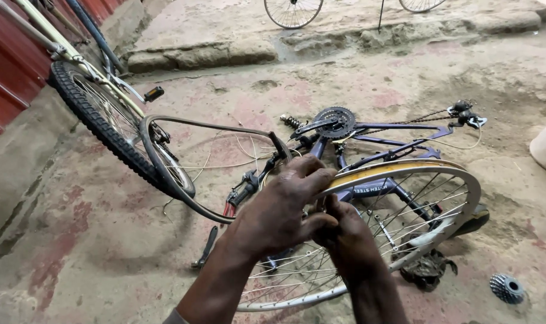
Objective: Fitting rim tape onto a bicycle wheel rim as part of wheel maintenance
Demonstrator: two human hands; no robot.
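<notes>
L hand [283, 207] clamped over rim [405, 174] edge w/ yellow tape, R hand [345, 237] pinching same rim just below it; rim held above blue frame [375, 129] lying on floor, cassette [506, 288] near rim's right.

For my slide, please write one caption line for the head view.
Both hands grip a bare bicycle wheel over a blue frame lying on the ground.
</notes>
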